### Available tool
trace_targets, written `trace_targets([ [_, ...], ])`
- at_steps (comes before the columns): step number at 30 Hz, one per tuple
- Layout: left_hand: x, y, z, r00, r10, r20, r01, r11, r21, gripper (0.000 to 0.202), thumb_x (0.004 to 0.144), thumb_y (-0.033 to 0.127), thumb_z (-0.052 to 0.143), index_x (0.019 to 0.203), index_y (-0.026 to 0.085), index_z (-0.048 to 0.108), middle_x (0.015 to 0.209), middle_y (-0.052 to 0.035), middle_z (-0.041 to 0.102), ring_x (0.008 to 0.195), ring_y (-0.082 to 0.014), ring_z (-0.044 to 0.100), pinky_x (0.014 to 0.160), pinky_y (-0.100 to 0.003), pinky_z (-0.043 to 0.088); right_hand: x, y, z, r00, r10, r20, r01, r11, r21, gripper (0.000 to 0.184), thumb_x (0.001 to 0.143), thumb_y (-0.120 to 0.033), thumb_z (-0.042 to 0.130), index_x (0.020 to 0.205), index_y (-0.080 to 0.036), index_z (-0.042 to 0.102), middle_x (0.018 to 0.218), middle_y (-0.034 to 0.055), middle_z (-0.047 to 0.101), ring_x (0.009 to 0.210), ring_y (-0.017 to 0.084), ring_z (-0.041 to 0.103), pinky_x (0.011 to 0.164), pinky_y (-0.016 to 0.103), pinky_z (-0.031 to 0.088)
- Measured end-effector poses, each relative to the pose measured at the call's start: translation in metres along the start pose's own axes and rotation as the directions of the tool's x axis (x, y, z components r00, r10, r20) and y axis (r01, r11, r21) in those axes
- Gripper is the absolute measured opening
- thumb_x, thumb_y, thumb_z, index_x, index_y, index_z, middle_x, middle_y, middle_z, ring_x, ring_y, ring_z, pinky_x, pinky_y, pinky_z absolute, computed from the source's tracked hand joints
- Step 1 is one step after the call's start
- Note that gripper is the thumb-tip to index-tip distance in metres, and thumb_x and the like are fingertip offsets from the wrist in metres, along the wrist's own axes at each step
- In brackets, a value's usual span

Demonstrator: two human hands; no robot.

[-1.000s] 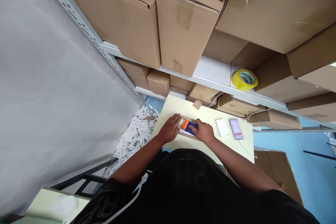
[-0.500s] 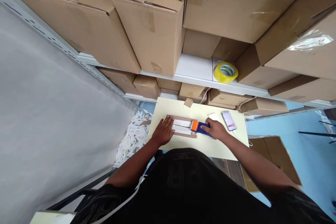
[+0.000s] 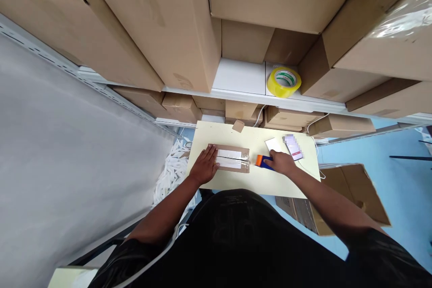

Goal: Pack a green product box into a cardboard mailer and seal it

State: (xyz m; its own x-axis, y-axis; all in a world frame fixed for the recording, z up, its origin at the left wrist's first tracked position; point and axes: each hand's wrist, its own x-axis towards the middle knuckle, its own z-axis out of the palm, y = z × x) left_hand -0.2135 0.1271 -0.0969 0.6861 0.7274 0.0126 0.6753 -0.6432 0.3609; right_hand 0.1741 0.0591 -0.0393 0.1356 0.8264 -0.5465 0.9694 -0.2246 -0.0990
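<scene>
A flat brown cardboard box (image 3: pixel 232 170) with white paper strips along its top lies on the pale yellow table (image 3: pixel 222 184). Shiny clear tape shows at its right end. My left hand (image 3: pixel 204 165) rests on the box's left end with its fingers stretched out flat. In my right hand (image 3: pixel 281 162) is a blue and orange tape dispenser (image 3: pixel 266 162), just right of the box and apart from its edge. A white card (image 3: pixel 272 144) and a lit phone (image 3: pixel 293 147) lie behind my right hand.
Shelves of cardboard boxes (image 3: pixel 162 22) rise behind the table, with a yellow tape roll (image 3: pixel 284 82) on the shelf. White paper scraps (image 3: pixel 168 171) heap on the floor at left. At right stands an open carton (image 3: pixel 354 193). A cardboard scrap (image 3: pixel 238 126) lies at the table's back.
My right hand has drawn the tape dispenser rightward, off the box's top and past its right end. My left hand stays pressed on the box. The view has shifted slightly.
</scene>
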Motion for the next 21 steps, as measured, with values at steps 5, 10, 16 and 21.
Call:
trace_targets([
  [5, 0.000, -0.002, 0.003, 1.000, 0.017, -0.017, -0.018, 0.998, -0.064, 0.068, 0.103, 0.040, 0.041, 0.162, 0.007, 0.030, 0.172, -0.0163, 0.020, 0.161, -0.0311, 0.009, 0.129, -0.052, 0.020, 0.040, -0.040, 0.028, 0.967, 0.217, 0.137, -0.248, 0.926, 0.286, 0.044, 0.080, -0.059, 0.073, 0.091, -0.017, 0.068, 0.085, 0.0121, 0.074, 0.077, 0.026, 0.069, 0.062, 0.030, 0.042],
  [10, 0.000, -0.005, 0.003, 0.997, 0.057, -0.049, -0.062, 0.993, -0.101, 0.068, 0.103, 0.040, 0.041, 0.161, 0.006, 0.031, 0.171, -0.0173, 0.022, 0.161, -0.0319, 0.009, 0.130, -0.053, 0.020, 0.030, -0.025, 0.055, 0.877, 0.357, 0.323, -0.481, 0.642, 0.598, 0.041, 0.077, -0.056, 0.077, 0.073, -0.017, 0.067, 0.060, 0.0073, 0.067, 0.061, 0.023, 0.065, 0.054, 0.029, 0.043],
  [16, -0.002, -0.009, 0.004, 0.995, 0.075, -0.070, -0.087, 0.976, -0.199, 0.066, 0.103, 0.038, 0.042, 0.161, 0.009, 0.031, 0.170, -0.0169, 0.024, 0.160, -0.0318, 0.011, 0.129, -0.055, 0.020, -0.030, -0.020, 0.087, 0.853, 0.488, 0.184, -0.490, 0.630, 0.603, 0.040, 0.086, -0.058, 0.065, 0.081, -0.019, 0.065, 0.071, 0.0077, 0.071, 0.064, 0.021, 0.066, 0.054, 0.026, 0.041],
  [21, 0.002, -0.013, 0.007, 0.995, -0.046, -0.089, 0.000, 0.888, -0.460, 0.064, 0.101, 0.036, 0.048, 0.160, 0.016, 0.034, 0.170, -0.0145, 0.028, 0.160, -0.0300, 0.016, 0.129, -0.053, 0.022, -0.051, -0.029, 0.105, 0.864, 0.476, -0.164, -0.347, 0.799, 0.491, 0.030, 0.099, -0.042, 0.047, 0.113, -0.020, 0.061, 0.084, 0.0055, 0.072, 0.073, 0.021, 0.064, 0.063, 0.028, 0.039],
])
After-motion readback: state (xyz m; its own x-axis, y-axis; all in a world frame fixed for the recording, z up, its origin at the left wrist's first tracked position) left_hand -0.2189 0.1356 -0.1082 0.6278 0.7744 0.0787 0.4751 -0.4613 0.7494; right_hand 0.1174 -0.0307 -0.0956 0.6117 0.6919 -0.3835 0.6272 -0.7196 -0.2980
